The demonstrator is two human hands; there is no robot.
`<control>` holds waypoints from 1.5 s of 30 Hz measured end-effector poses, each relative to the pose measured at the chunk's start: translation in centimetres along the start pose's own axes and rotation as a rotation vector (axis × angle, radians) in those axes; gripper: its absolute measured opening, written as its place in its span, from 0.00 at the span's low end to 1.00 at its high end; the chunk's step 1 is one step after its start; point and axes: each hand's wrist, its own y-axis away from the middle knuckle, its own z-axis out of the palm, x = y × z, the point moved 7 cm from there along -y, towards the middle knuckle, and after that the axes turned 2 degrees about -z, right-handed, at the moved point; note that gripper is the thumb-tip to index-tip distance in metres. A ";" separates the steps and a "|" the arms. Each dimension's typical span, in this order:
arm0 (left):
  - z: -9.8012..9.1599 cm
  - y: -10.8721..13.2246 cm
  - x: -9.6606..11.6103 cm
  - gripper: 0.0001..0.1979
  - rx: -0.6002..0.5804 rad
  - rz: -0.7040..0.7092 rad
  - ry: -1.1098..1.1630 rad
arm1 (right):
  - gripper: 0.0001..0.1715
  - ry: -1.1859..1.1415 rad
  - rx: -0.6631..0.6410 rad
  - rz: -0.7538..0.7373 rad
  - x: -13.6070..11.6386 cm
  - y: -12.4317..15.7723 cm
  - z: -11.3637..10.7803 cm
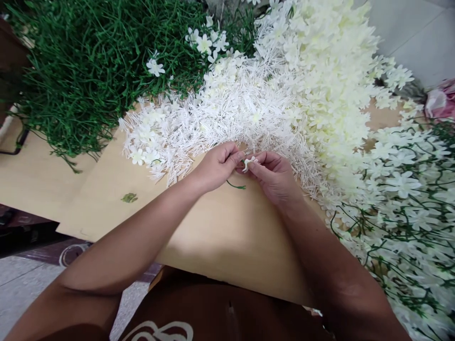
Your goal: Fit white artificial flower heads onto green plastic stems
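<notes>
Over the tan board (pixel 213 237) my two hands meet close together. My left hand (pixel 224 163) is closed, pinching a thin green plastic stem (pixel 236 186) whose forked end curves out below the fingers. In the fingertips of my right hand (pixel 272 173) is a small white artificial flower (pixel 249 163), set against the stem's upper end. Whether the stem passes through the flower I cannot tell, since the fingers cover the joint. Just beyond both hands lies a heap of white thread-like stamens (pixel 245 113).
Green plastic stems (pixel 88 71) are piled at the back left. Loose pale-yellow petals (pixel 320 85) form a mound at the back right. Flowers on green stems (pixel 408 203) lie along the right side. A small olive-coloured scrap (pixel 129 197) sits on the board at left.
</notes>
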 end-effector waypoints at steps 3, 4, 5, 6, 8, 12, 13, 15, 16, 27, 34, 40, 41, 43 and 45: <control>0.0 -0.1 -0.1 0.13 0.019 0.016 -0.036 | 0.20 0.032 -0.004 -0.024 -0.2 0.1 0.2; 0.0 -0.1 -0.1 0.13 0.017 0.019 -0.034 | 0.20 0.041 0.000 -0.037 -0.3 0.1 0.3; 0.1 -0.1 -0.1 0.13 0.013 0.019 -0.026 | 0.20 0.047 0.008 -0.053 -0.5 0.2 0.4; 0.1 -0.1 -0.2 0.13 0.014 0.020 -0.017 | 0.20 0.052 0.021 -0.072 -0.6 0.3 0.4; 0.2 -0.1 -0.2 0.13 0.013 0.025 -0.008 | 0.19 0.067 0.049 -0.116 -0.9 0.5 0.5; 0.2 0.1 0.0 0.14 0.005 0.046 0.017 | 0.16 0.110 0.056 -0.196 -1.3 0.9 0.7; 0.3 0.2 0.0 0.14 -0.006 0.055 0.031 | 0.14 0.123 0.054 -0.213 -1.3 0.9 0.7; 0.4 0.3 0.2 0.13 -0.030 0.080 0.054 | 0.12 0.152 0.054 -0.252 -1.5 1.1 0.7; 0.4 0.3 0.3 0.13 -0.038 0.096 0.058 | 0.12 0.167 0.055 -0.272 -1.5 1.1 0.7; 0.8 0.7 -0.3 0.12 0.022 0.043 -0.027 | 0.09 0.209 0.051 -0.310 -1.3 1.3 0.4; 0.5 0.3 0.3 0.13 0.036 -0.018 0.055 | 0.08 0.183 0.020 -0.255 -1.6 1.1 0.3; 0.4 0.3 0.3 0.14 0.059 -0.020 0.038 | 0.08 0.176 0.007 -0.256 -1.4 0.9 0.4; 0.4 0.3 0.2 0.14 0.059 -0.021 0.033 | 0.08 0.175 0.006 -0.259 -1.4 0.9 0.4; 0.4 0.3 0.1 0.14 0.058 -0.022 0.022 | 0.08 0.186 0.004 -0.263 -1.3 0.9 0.4; 0.5 0.3 0.0 0.14 0.054 -0.023 0.006 | 0.08 0.215 0.005 -0.264 -1.3 0.9 0.4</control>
